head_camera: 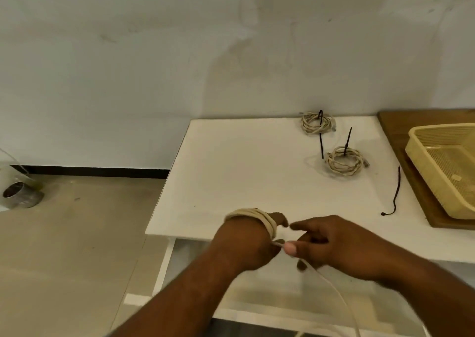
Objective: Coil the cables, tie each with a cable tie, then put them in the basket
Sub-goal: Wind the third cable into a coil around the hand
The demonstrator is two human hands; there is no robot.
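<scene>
Near table edge: both hands are working just off the front lip of the table (244,169), partly over open floor.
Left hand (244,244): carrying the cable (259,214) as loops wound round the palm. Fingers are mostly hiding, prob curling onto the strand.
Right hand (334,246): pinching the free run of cable btw thumb and a finger, index poking out toward the left thumb.
Tail (331,285): hanging down and running out of view at the bottom.
Done coils: far coil (312,126) and near coil (344,165) are sitting tied at the back, ties sticking up.
Spare tie (397,190): lying by the right side, just beside the board (393,123).
Basket (421,162): sitting on that board, nothing showing inside.
Risk 1: loops are looking snug, so sliding them off could be springing the coil open if the pinch is slipping.
Risk 2: the tail is dangling below the edge, imo it could be snagging on the frame and yanking a loop loose.
Risk 3: reaching for the tie one-handed is leaving the coil loose.
Room: lots of bare top is lying btw the hands and the coils; the right side is getting tight near the board.
</scene>
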